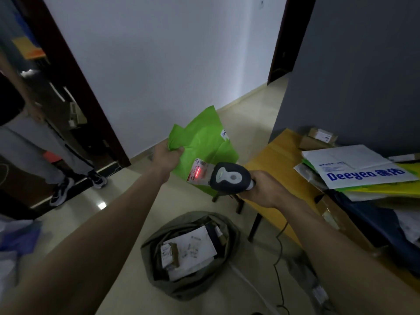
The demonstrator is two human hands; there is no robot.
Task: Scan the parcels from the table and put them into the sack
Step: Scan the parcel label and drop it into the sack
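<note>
Glossy beige tile floor (127, 214) meets a white wall (159, 53) and a dark door frame (75, 83). Left hand (164, 155) grips the green parcel (204, 151) by its edge, held in the air above the sack (188, 253). Right hand (266, 189) has its fingers wrapped round the scanner (229, 178), whose red line lies on the parcel's label (197, 171). Yellow table (272, 160), at right, carries stacked parcels (359, 169). The sack sits open on the floor with parcels inside.
</note>
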